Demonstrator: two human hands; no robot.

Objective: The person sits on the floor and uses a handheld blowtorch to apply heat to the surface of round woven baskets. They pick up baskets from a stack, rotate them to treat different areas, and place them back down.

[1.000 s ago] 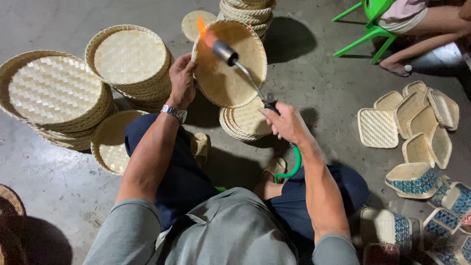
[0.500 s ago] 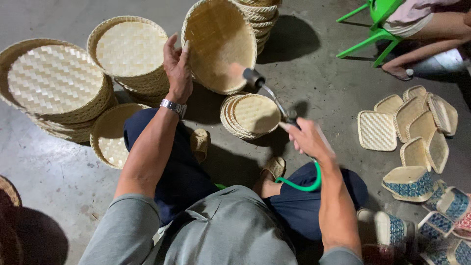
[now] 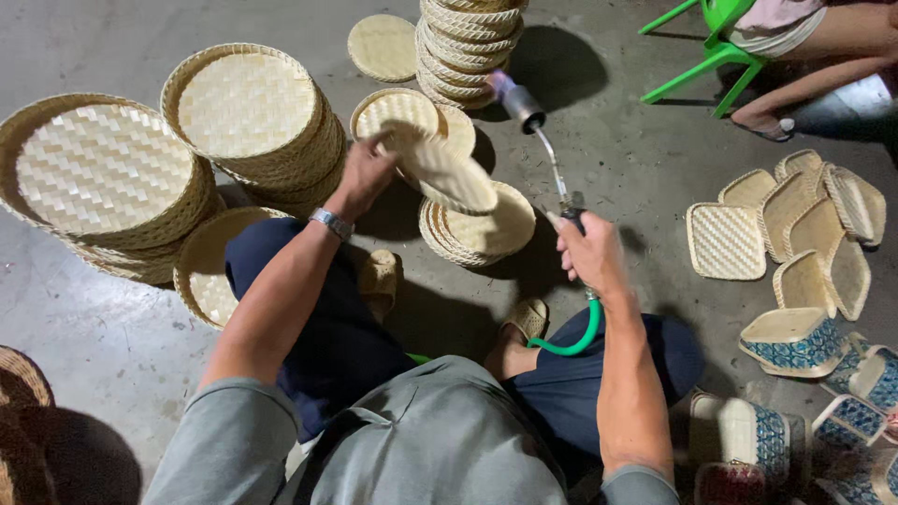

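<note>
The left hand reaches forward with the arm extended, fingers curled around the rim of a round woven bamboo tray, which it holds tilted nearly edge-on above the low stack of trays on the concrete floor. The right hand grips the handle of a gas torch in a closed fist, nozzle pointing away toward the tall stack. Half a second ago the tray stood upright facing the torch, higher and nearer the tall stack; now it is lowered and turned flat, and the torch has swung aside.
</note>
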